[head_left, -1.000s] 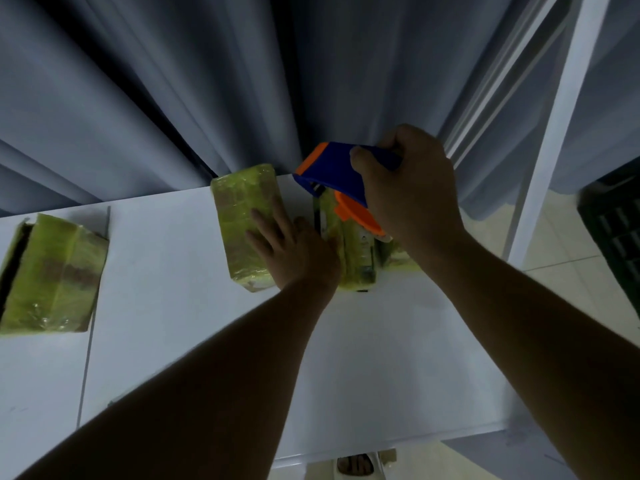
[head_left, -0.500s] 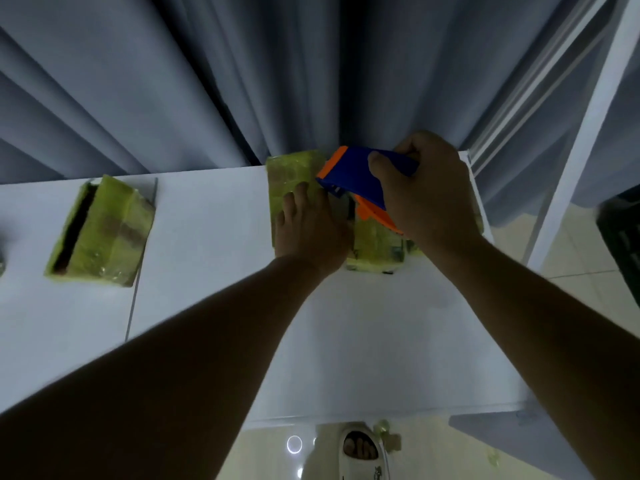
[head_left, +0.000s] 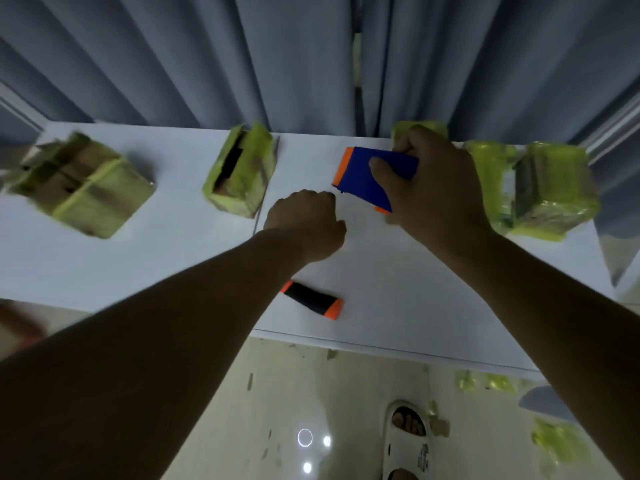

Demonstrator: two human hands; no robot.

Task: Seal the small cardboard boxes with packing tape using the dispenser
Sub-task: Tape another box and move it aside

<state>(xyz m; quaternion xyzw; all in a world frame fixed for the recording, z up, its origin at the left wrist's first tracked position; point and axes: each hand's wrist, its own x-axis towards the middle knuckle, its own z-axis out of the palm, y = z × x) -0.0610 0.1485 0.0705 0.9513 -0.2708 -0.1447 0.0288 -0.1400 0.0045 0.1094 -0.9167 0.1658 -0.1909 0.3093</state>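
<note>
Right hand (head_left: 433,199) grips the dispenser (head_left: 367,178) (left hand (head_left: 308,223) curled, empty); best steady the ten-o'clock box (head_left: 242,174) before taping.

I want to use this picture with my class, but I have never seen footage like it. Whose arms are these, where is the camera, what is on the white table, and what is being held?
There is no machine here. The camera sits on a person's head and looks forward and down, so the two bare arms reaching in are their own.

The right hand grips a blue and orange tape dispenser above the white table. The left hand has its fingers curled; whether it holds anything I cannot tell.

On the table lie several small boxes wrapped in yellowish tape: one at the far left, one left of centre, a cluster at the right, and one partly hidden behind the right hand. A small black and orange tool lies near the front edge. Grey curtains hang behind, and a sandalled foot shows on the floor.
</note>
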